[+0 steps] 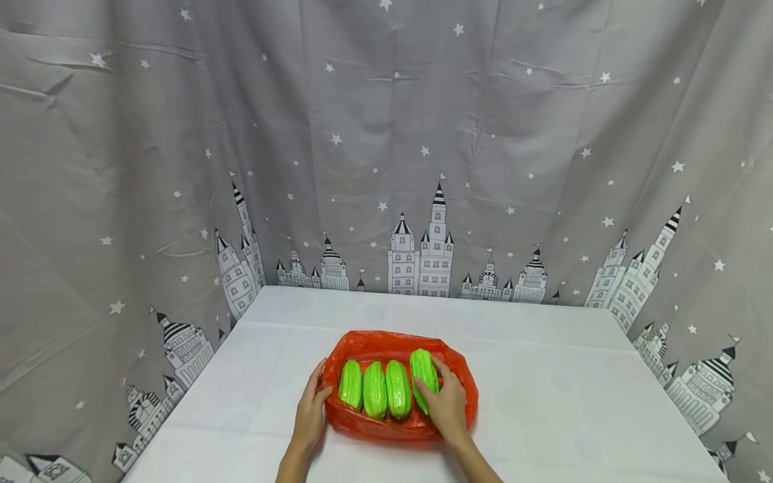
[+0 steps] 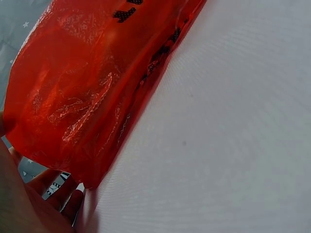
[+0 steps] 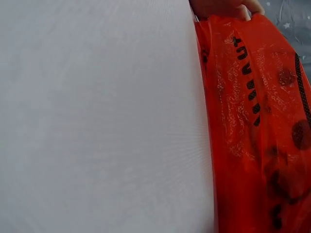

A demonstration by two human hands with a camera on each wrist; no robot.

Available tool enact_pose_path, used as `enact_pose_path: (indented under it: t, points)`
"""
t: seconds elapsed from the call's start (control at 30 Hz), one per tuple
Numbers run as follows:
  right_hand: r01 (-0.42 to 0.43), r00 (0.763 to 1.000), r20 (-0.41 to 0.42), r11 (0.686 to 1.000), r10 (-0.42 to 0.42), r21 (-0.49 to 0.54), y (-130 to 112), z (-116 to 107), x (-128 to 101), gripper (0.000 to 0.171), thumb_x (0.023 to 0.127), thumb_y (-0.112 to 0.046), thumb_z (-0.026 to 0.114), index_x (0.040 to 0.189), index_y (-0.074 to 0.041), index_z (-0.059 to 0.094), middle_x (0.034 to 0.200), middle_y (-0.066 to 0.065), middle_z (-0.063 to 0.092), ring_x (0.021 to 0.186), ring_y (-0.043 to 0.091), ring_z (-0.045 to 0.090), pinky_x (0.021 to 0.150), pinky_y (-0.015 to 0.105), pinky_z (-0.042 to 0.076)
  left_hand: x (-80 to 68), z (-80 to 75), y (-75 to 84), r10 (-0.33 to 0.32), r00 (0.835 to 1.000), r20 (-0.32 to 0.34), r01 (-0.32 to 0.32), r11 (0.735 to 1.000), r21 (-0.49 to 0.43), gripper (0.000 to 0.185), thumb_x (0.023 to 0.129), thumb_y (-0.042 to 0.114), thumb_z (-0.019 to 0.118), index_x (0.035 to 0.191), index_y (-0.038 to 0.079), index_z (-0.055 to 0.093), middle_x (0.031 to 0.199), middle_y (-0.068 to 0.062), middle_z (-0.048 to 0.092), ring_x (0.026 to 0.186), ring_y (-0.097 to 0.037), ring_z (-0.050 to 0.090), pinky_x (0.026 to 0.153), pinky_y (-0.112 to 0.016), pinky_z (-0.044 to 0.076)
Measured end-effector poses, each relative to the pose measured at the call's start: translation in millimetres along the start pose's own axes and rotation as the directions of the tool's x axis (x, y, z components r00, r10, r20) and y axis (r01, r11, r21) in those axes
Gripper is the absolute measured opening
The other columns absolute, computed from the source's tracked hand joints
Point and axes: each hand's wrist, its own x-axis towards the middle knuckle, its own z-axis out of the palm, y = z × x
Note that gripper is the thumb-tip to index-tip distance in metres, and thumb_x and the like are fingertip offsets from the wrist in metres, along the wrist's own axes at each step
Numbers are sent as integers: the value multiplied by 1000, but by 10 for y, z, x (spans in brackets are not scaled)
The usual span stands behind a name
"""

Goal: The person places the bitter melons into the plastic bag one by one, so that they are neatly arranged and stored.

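Note:
A red plastic bag (image 1: 386,433) lies wide open on the table, its rim spread in an oval. Three bright green, ridged, oblong vegetables, including the leftmost one (image 1: 351,384), lie side by side inside it. My right hand (image 1: 449,404) grips a fourth green vegetable (image 1: 424,373) at the bag's right part, thumb on its left side; this one tilts and stands higher than the others. My left hand (image 1: 312,407) holds the bag's left edge, thumb over the rim and fingers outside. In the left wrist view, fingers (image 2: 57,188) show behind the red plastic.
White cloth covers the table (image 1: 561,396) around the bag. Behind it and at both sides hangs a grey curtain (image 1: 362,147) with printed stars and castles. Black print (image 3: 250,82) marks the bag's outside in the right wrist view.

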Motion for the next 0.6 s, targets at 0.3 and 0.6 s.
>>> enact_pose_path:
  t: [0.3,0.6]
  points:
    - [-25,999,34,999,27,-46,36,43,9,56,76,-29,75,123,-6,57,111,14,62,99,31,58,83,47,46,9,13,-19,8,1000,-14,-8,1000,-2,51,94,10,40,144,17,32,145,-9,35,131,-29,30,106,-49,21]
    - [-42,997,57,996,47,-79,41,62,-17,56,73,-30,77,119,-3,59,102,13,64,91,29,60,77,45,49,5,7,-27,-21,1000,-3,21,1000,3,51,94,11,40,144,17,31,147,-10,31,133,-30,25,107,-50,18]
